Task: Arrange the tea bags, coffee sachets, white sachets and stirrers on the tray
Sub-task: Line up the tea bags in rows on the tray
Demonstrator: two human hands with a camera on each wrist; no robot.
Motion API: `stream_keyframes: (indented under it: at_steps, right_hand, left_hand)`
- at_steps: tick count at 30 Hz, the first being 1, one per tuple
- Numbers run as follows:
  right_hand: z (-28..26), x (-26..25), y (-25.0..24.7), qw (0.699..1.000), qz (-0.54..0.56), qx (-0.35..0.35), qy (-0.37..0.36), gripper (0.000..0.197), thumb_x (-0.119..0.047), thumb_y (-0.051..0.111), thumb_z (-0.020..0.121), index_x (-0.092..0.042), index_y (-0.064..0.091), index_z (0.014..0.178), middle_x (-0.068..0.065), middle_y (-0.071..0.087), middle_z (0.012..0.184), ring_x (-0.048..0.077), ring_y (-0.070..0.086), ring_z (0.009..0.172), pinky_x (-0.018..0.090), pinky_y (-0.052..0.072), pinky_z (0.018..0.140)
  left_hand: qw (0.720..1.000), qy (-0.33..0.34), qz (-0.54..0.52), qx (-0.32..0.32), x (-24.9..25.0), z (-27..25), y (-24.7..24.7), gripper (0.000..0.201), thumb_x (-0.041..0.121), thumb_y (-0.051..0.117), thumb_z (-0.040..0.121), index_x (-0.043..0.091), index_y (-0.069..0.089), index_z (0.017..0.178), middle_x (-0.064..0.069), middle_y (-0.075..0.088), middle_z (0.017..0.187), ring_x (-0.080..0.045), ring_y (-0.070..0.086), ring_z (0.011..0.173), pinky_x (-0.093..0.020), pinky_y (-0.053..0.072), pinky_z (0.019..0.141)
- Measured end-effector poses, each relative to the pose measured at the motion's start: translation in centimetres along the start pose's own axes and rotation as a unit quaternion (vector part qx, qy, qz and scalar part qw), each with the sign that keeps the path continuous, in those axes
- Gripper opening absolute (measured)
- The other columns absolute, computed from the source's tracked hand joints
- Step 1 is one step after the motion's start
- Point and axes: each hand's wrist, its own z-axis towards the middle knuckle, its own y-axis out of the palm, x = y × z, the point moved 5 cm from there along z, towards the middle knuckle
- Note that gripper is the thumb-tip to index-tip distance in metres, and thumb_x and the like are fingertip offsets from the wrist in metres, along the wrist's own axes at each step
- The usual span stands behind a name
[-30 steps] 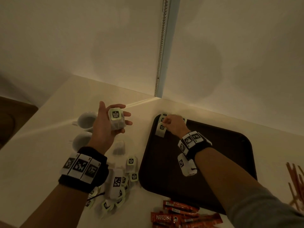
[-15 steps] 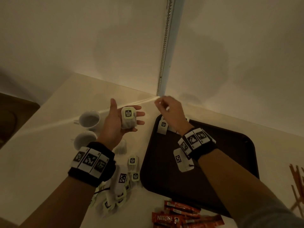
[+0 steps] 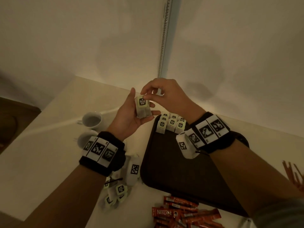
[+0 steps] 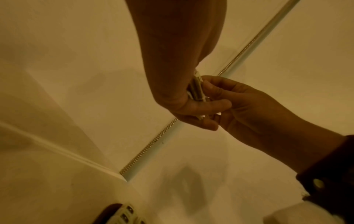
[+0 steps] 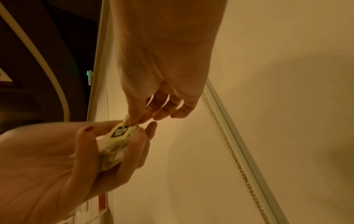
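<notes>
My left hand [image 3: 131, 116] holds a small stack of tea bags [image 3: 143, 107] upright in its curled fingers, above the table left of the dark tray [image 3: 172, 162]. My right hand [image 3: 162, 96] pinches the green tag of the top tea bag [image 5: 120, 131] with thumb and forefinger. Several tea bags [image 3: 171, 124] lie in rows at the tray's far left corner. Loose tea bags [image 3: 118, 191] lie on the table under my left wrist. Red coffee sachets [image 3: 181, 213] lie near the front edge. Orange stirrers [image 3: 294, 175] show at the far right.
Two white cups [image 3: 92, 120] stand on the table left of my left hand. The table sits in a wall corner with a metal strip [image 3: 164, 38] running up it. Most of the tray's surface is bare.
My right hand left the tea bags on the tray, rose to the left and took hold of the top tea bag in my left hand. The left hand moved up and right toward it.
</notes>
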Motion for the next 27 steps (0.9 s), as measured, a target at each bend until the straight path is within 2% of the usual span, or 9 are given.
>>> stream_keyframes:
  at_steps: [5, 7, 9, 11, 14, 16, 19, 23, 27]
  right_hand:
    - [-0.2, -1.3, -1.4, 1.000, -0.007, -0.021, -0.005, 0.010, -0.012, 0.066, 0.085, -0.013, 0.069, 0.094, 0.003, 0.065, 0.084, 0.010, 0.060, 0.072, 0.005, 0.037, 0.066]
    - [-0.1, -1.7, -2.1, 1.000, 0.011, -0.022, 0.011, 0.010, -0.010, 0.064, 0.086, -0.010, 0.068, 0.095, 0.000, 0.064, 0.082, 0.003, 0.058, 0.072, 0.005, 0.040, 0.068]
    - [0.0, -2.0, -3.0, 0.999, 0.014, -0.013, 0.026, 0.013, -0.010, 0.062, 0.087, -0.010, 0.066, 0.099, -0.006, 0.060, 0.078, -0.004, 0.056, 0.070, 0.005, 0.041, 0.070]
    - [0.2, -2.4, -3.8, 1.000, -0.005, -0.004, 0.029, 0.014, -0.011, 0.061, 0.088, -0.010, 0.067, 0.100, -0.009, 0.059, 0.079, -0.007, 0.054, 0.069, 0.005, 0.040, 0.070]
    - [0.3, -3.7, -5.1, 0.999, -0.039, 0.004, 0.013, 0.014, -0.013, 0.060, 0.089, -0.007, 0.069, 0.097, -0.005, 0.061, 0.084, -0.001, 0.054, 0.072, 0.005, 0.041, 0.069]
    - [0.3, -4.7, -5.8, 0.999, -0.053, 0.000, 0.004, 0.014, -0.015, 0.061, 0.088, -0.009, 0.070, 0.096, -0.004, 0.062, 0.084, 0.003, 0.055, 0.072, 0.006, 0.042, 0.067]
    - [0.2, -6.3, -6.6, 0.998, -0.066, -0.003, -0.002, 0.012, -0.018, 0.064, 0.086, -0.013, 0.072, 0.094, -0.008, 0.064, 0.079, -0.001, 0.056, 0.068, 0.007, 0.042, 0.065]
    - [0.3, -8.2, -8.4, 0.998, -0.064, 0.006, 0.005, 0.004, -0.019, 0.068, 0.083, -0.017, 0.069, 0.086, -0.010, 0.063, 0.074, -0.001, 0.055, 0.066, 0.008, 0.044, 0.063]
    - [0.5, -8.8, -9.8, 0.997, -0.077, 0.008, 0.026, 0.002, -0.019, 0.066, 0.085, -0.020, 0.066, 0.086, -0.016, 0.060, 0.077, -0.004, 0.056, 0.067, 0.009, 0.046, 0.067]
  left_hand:
    - [0.999, 0.011, -0.024, -0.022, 0.5, -0.3, 0.9, 0.060, 0.059, 0.025, 0.095, 0.011, 0.060, 0.104, -0.003, 0.062, 0.078, -0.027, 0.071, 0.077, -0.020, 0.053, 0.049]
    - [0.999, 0.021, -0.009, -0.028, 1.0, -0.4, 1.3, 0.061, 0.062, 0.024, 0.093, 0.014, 0.060, 0.101, 0.000, 0.066, 0.079, -0.022, 0.071, 0.080, -0.020, 0.052, 0.050]
    - [0.998, 0.052, 0.023, -0.023, 1.8, -0.6, 1.7, 0.051, 0.060, 0.033, 0.089, 0.018, 0.061, 0.099, 0.003, 0.069, 0.081, -0.016, 0.069, 0.078, -0.018, 0.049, 0.049]
    - [0.992, 0.105, 0.070, -0.015, 2.7, -0.7, 2.1, 0.035, 0.049, 0.050, 0.085, 0.019, 0.061, 0.098, 0.003, 0.066, 0.083, -0.012, 0.067, 0.073, -0.016, 0.043, 0.045]
    - [0.978, 0.163, 0.126, -0.016, 3.4, -0.9, 2.8, 0.006, 0.022, 0.064, 0.086, 0.019, 0.061, 0.090, 0.005, 0.065, 0.079, -0.009, 0.065, 0.071, -0.015, 0.040, 0.046]
    - [0.972, 0.195, 0.129, -0.024, 3.9, -1.1, 3.4, 0.010, 0.014, 0.066, 0.085, 0.019, 0.060, 0.091, 0.007, 0.065, 0.079, -0.010, 0.065, 0.073, -0.016, 0.041, 0.047]
    - [0.963, 0.244, 0.110, -0.032, 4.7, -1.5, 4.2, 0.016, 0.021, 0.071, 0.082, 0.019, 0.059, 0.092, 0.005, 0.063, 0.076, -0.010, 0.064, 0.070, -0.017, 0.040, 0.043]
    - [0.957, 0.270, 0.100, -0.027, 5.0, -1.8, 4.2, 0.014, 0.031, 0.072, 0.071, 0.024, 0.066, 0.081, 0.001, 0.062, 0.073, -0.007, 0.057, 0.064, -0.016, 0.035, 0.041]
    - [0.960, 0.263, 0.084, -0.050, 5.3, -1.9, 4.1, 0.005, 0.027, 0.072, 0.074, 0.030, 0.070, 0.077, 0.002, 0.063, 0.075, -0.006, 0.056, 0.065, -0.015, 0.034, 0.042]
